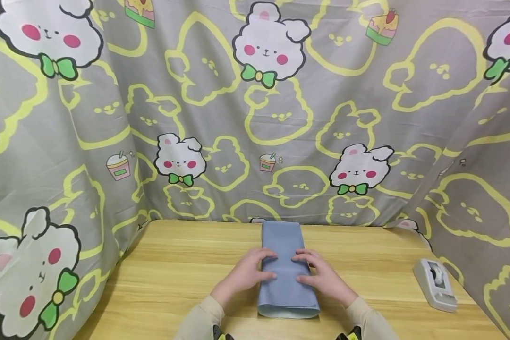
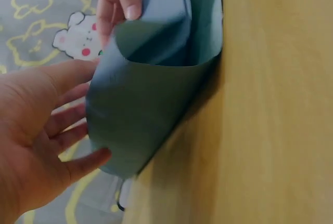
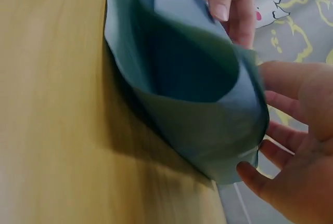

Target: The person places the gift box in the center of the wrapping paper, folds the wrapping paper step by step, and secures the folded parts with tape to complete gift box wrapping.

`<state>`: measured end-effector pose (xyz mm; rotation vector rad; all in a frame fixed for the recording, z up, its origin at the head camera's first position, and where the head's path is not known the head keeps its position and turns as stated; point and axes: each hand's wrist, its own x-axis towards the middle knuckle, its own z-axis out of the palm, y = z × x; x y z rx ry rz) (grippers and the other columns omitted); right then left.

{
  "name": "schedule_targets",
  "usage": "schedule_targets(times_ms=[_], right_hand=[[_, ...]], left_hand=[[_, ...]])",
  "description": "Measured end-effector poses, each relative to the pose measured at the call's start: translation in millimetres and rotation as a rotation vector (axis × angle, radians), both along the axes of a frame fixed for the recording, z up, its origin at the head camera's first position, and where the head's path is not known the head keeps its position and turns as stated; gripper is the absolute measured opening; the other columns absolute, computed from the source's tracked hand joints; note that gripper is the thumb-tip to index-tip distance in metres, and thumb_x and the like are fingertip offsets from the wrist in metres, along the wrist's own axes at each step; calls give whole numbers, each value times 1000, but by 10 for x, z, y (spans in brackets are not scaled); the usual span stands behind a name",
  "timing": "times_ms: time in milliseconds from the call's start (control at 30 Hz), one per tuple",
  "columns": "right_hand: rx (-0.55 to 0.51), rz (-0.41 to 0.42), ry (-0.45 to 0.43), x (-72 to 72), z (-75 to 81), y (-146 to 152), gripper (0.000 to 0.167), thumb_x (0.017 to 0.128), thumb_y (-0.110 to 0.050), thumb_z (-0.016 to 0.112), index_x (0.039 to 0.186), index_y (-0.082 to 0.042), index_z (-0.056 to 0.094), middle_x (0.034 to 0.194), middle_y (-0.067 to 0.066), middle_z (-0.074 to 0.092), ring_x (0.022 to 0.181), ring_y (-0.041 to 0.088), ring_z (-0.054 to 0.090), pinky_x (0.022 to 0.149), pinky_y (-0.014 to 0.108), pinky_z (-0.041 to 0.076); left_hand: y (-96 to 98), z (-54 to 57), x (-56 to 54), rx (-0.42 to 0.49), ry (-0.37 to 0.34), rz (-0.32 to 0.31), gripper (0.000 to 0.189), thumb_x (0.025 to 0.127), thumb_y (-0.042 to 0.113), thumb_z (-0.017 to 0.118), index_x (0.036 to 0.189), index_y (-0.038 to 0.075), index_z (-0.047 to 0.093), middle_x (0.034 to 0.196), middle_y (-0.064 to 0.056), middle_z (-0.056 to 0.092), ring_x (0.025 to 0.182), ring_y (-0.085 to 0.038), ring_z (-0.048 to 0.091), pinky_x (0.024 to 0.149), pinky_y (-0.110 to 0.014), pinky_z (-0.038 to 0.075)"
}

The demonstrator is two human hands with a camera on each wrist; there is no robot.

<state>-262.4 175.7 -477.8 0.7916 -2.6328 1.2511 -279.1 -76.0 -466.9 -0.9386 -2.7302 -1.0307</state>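
A blue sheet of what looks like paper [image 1: 282,288] lies lengthwise on the table, folded over into a flattened tube. Its near end gapes, and both wrist views show the layers inside the sheet [image 2: 135,109]. At the tube's left edge rests my left hand [image 1: 246,274], fingertips and thumb touching the top. My right hand [image 1: 326,279] touches the right edge in a mirrored way. In the right wrist view the right hand's [image 3: 307,125] fingers are spread and gently bent along the sheet's side, not curled round it.
A wooden table [image 1: 182,264] carries the sheet. Toward its right side stands a white tape dispenser [image 1: 445,298]. A grey curtain [image 1: 221,118] with cartoon rabbits hangs behind the table and along both sides.
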Motion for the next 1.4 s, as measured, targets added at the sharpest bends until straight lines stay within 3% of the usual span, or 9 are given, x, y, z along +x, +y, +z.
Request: schedule_targets(times_ms=[167, 333, 767, 933, 1100, 1200, 1300, 1400], right_hand=[[65, -105, 68, -22, 14, -111, 37, 79, -24, 80, 113, -16, 67, 125, 8, 56, 119, 32, 48, 94, 46, 46], [78, -153, 65, -22, 26, -170, 35, 76, -21, 82, 108, -18, 68, 121, 5, 55, 117, 30, 44, 94, 47, 42], [149, -48, 131, -20, -14, -45, 42, 78, -14, 80, 116, -21, 64, 128, 4, 51, 117, 28, 41, 91, 42, 41], [173, -101, 140, -28, -43, -96, 46, 73, -14, 84, 114, -21, 63, 127, 7, 52, 116, 29, 42, 91, 45, 41], [197, -211, 87, -25, -57, -208, 48, 69, -20, 88, 109, -23, 61, 129, 10, 51, 118, 32, 41, 92, 47, 42], [202, -254, 71, -19, -60, -258, 49, 68, -22, 89, 107, -22, 59, 129, 10, 51, 117, 33, 40, 91, 45, 42], [203, -254, 70, -18, -52, -264, 50, 68, -19, 88, 108, -22, 58, 129, 9, 50, 116, 31, 39, 90, 44, 42], [192, -199, 54, -20, -25, -215, 49, 71, -15, 86, 111, -24, 59, 131, 9, 48, 118, 32, 37, 90, 45, 42]], left_hand=[[102, 81, 29, -180, 188, 65, 50, 80, 39, 78, 123, 16, 65, 120, 0, 64, 115, -21, 57, 100, -35, 48], [122, 96, 67, -254, 271, 83, 48, 79, 38, 79, 120, 16, 66, 116, 0, 64, 110, -18, 57, 94, -31, 51], [62, 100, 43, -343, 266, 3, 47, 80, 23, 80, 124, 18, 64, 123, 2, 58, 114, -15, 53, 94, -26, 50], [107, 74, 74, -370, 312, 45, 47, 80, 27, 80, 122, 18, 63, 119, 1, 58, 109, -15, 54, 88, -26, 52], [201, 13, 115, -396, 381, 112, 50, 77, 40, 81, 117, 17, 60, 110, 1, 56, 97, -14, 52, 78, -24, 51], [242, -11, 120, -400, 421, 140, 50, 75, 40, 82, 113, 17, 59, 106, 1, 54, 93, -13, 50, 76, -24, 51], [236, -27, 104, -388, 418, 133, 50, 74, 34, 84, 113, 17, 58, 106, 1, 53, 94, -14, 50, 77, -24, 51], [191, -24, 81, -371, 384, 99, 50, 75, 26, 85, 115, 17, 57, 109, 1, 54, 98, -14, 50, 79, -24, 52]])
